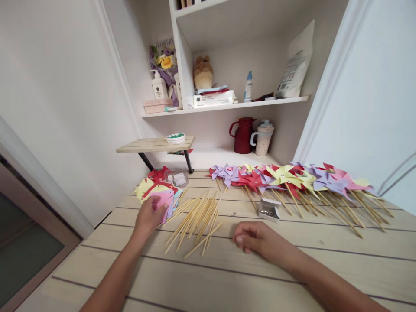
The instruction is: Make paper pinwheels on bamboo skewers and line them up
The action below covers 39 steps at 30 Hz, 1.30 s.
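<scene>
Under left hand (150, 215), half-hidden paper stack (162, 196)

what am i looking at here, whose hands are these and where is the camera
There is no machine here: one camera sits on a person's head, looking forward and down at their own two bare hands over a wooden table. The left hand rests on a stack of coloured paper pieces, fingers on a pink one. The right hand lies loosely curled on the table, holding nothing that shows. Between them lies a pile of wooden sticks. Behind are a small silver packet and a row of finished paper pinwheels.
</scene>
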Motion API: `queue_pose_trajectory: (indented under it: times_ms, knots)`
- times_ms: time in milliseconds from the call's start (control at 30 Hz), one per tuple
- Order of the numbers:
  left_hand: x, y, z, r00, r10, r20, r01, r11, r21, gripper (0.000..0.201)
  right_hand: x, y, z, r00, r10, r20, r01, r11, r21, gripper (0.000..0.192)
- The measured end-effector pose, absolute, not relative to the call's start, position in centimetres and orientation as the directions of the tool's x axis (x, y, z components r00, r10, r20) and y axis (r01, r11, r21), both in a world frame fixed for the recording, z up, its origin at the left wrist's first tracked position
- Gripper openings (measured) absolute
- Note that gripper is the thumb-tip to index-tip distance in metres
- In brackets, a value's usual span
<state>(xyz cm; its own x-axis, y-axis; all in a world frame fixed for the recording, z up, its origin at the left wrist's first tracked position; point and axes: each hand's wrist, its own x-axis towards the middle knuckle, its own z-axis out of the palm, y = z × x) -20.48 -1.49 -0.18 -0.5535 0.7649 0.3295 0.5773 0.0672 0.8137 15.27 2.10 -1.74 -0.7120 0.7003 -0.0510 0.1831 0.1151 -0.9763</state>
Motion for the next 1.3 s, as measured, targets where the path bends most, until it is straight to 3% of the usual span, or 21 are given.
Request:
queue_pose_trajectory:
  times_ms: [167,300,367,500,600,733,900,1000,1100,1167,1233,1300]
  knots:
    - [-20.7,-1.5,-0.5,-0.525,0.775,0.352,0.625,0.07,0.778,0.034,15.3,2.2,-2.1,-0.712,0.701,-0.054,0.178,0.105,-0.978,0.035]
    - [-20.3,-1.7,-0.9,-0.428,0.813,0.395,0.795,0.131,0.592,0.045,15.3,2.2,-2.1,-0.708,0.704,-0.055,0.185,0.11,-0.977,0.036]
    - [-20.1,-1.7,-0.9,-0.399,0.816,0.417,0.848,0.156,0.507,0.037,15.2,2.1,-1.8,-0.704,0.709,-0.053,0.186,0.112,-0.976,0.036]
    - [-19.5,-2.1,-0.1,-0.439,0.79,0.428,0.836,0.185,0.517,0.018,15.2,2.0,-1.5,-0.699,0.713,-0.054,0.178,0.1,-0.979,0.036]
    - [-18.7,-2.7,1.1,-0.488,0.747,0.451,0.843,0.268,0.467,0.019,15.2,2.0,-1.6,-0.697,0.716,-0.045,0.175,0.108,-0.979,0.034]
    - [-18.0,-3.5,2.4,-0.474,0.59,0.654,0.88,0.301,0.367,0.023,15.2,2.0,-1.8,-0.683,0.73,-0.035,0.166,0.109,-0.98,0.034]
    - [-18.4,-3.3,4.4,-0.28,0.455,0.845,0.957,0.197,0.211,0.025,15.1,1.6,-1.0,-0.556,0.828,0.069,0.146,0.179,-0.973,0.036]
    - [-17.0,-2.8,5.6,-0.119,0.368,0.922,0.99,0.116,0.081,0.02,15.0,1.1,-0.3,-0.561,0.817,0.133,0.018,0.173,-0.985,0.035]
    - [-13.3,-2.5,5.5,0.234,0.328,0.915,0.972,-0.112,-0.208,0.015,14.7,0.4,-0.1,-0.679,0.718,0.151,-0.214,0.003,-0.977,0.043]
    - [-10.1,-2.4,4.6,0.523,0.241,0.817,0.833,-0.348,-0.431,0.023,14.4,0.0,-0.2,-0.743,0.65,0.157,-0.356,-0.186,-0.916,0.059]
    - [-7.1,-2.4,3.1,0.658,0.173,0.733,0.703,-0.491,-0.515,0.029,14.1,-0.1,-0.3,-0.764,0.634,0.123,-0.424,-0.348,-0.836,0.058]
    - [-4.8,-2.4,1.7,0.714,0.135,0.687,0.623,-0.57,-0.536,0.03,13.9,0.1,-0.2,-0.698,0.712,0.08,-0.487,-0.389,-0.782,0.044]
